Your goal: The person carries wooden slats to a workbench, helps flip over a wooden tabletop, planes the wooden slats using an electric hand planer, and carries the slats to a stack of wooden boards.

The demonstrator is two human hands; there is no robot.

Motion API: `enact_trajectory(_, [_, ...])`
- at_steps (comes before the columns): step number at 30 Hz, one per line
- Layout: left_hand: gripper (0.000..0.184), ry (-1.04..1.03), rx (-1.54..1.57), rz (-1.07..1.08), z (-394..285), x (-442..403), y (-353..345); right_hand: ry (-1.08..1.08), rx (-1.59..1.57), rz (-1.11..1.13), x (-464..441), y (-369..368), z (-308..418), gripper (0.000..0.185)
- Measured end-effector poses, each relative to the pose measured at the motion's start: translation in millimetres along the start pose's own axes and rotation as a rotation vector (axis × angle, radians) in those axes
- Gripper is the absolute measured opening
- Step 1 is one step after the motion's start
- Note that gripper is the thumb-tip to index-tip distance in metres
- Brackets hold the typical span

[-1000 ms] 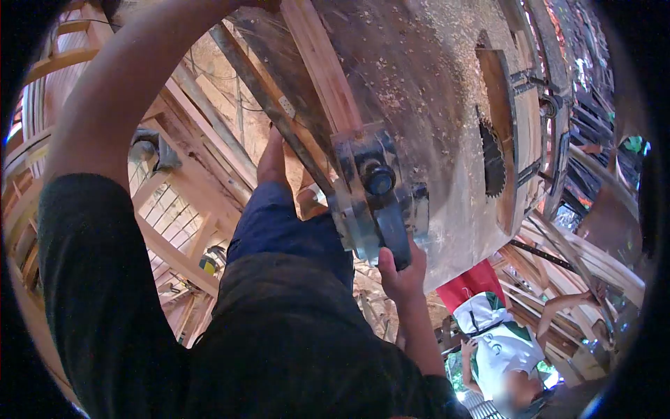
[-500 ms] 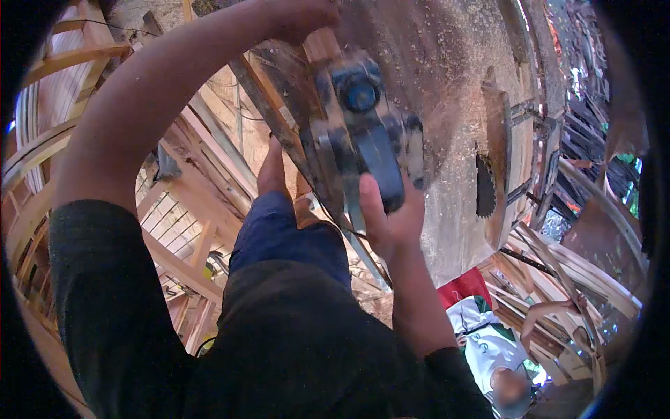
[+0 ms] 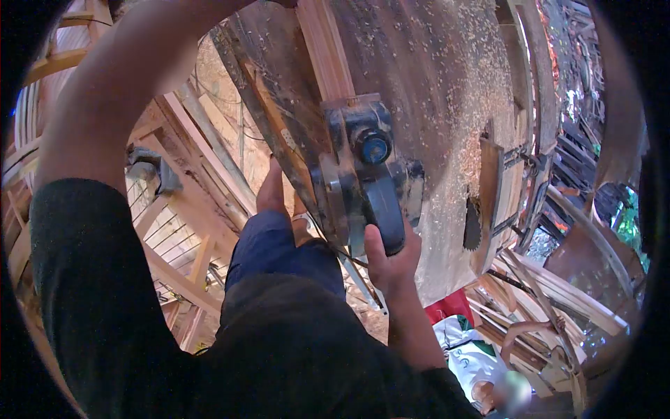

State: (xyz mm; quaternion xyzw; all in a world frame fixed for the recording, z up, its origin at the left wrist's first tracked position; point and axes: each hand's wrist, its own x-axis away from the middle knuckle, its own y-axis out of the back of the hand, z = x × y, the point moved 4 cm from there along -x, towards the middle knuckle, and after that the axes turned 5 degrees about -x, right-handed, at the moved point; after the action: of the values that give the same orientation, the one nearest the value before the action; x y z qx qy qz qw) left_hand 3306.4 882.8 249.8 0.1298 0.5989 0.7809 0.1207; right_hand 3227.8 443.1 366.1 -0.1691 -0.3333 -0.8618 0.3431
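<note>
My right hand [image 3: 396, 260] is wrapped around the rear handle of a dusty black and blue electric planer [image 3: 363, 126], its thumb lying along the handle's side. The planer sits at the near end of the visible stretch of a narrow reddish wooden board [image 3: 324, 52], which runs away from it to the top edge. How much board lies beneath the tool is hidden. My left arm reaches up the left side, and its hand is almost wholly cut off at the top edge near the board, fingers hidden.
Wood shavings cover the worn worktable [image 3: 447, 84]. A toothed circular saw blade [image 3: 472, 225] stands up from it on the right, beside an upright wooden strip [image 3: 490, 181]. A person in a white shirt [image 3: 469, 359] is at lower right. Timber frames [image 3: 178, 272] stand at left.
The whole view has shifted, with table and saw blade lower in it. The planer sits nearer my body, with more board showing beyond it. My left hand has slipped mostly out of frame.
</note>
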Motion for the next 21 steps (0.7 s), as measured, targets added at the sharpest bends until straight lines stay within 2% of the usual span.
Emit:
enact_trajectory(2, [0.039, -0.011, 0.075, 0.043, -1, 0, -2, -0.084, 0.026, 0.032, -5, -2, 5, 0.047])
enact_trajectory(5, [0.038, -0.039, 0.096, -0.058, 2, -1, -29, -0.030, 0.048, -0.026, -32, -17, 29, 0.045])
enact_trajectory(8, [0.041, -0.051, 0.144, -0.013, 3, -1, -3, -0.010, -0.116, -0.025, -67, -37, 75, 0.042])
enact_trajectory(11, [0.041, -0.031, 0.166, 0.064, 5, -7, -12, 0.092, -0.035, -0.027, -99, -50, 108, 0.041])
enact_trajectory(14, [0.044, -0.001, 0.181, 0.180, 0, 0, 24, 0.153, -0.054, -0.011, -110, -55, 119, 0.042])
enact_trajectory(17, [0.052, 0.087, 0.144, -0.230, 3, 18, -7, 0.251, -0.022, -0.016, -109, -55, 116, 0.043])
enact_trajectory(18, [0.055, 0.223, 0.181, -0.262, -7, 33, 12, 0.287, -0.008, -0.015, -108, -54, 115, 0.043])
enact_trajectory(20, [0.059, 0.491, 0.240, -0.329, -43, 73, 91, 0.290, 0.048, 0.020, -105, -51, 112, 0.038])
enact_trajectory(21, [0.050, 0.536, 0.407, -0.387, -81, 95, 97, 0.279, 0.072, 0.033, -106, -50, 113, 0.037])
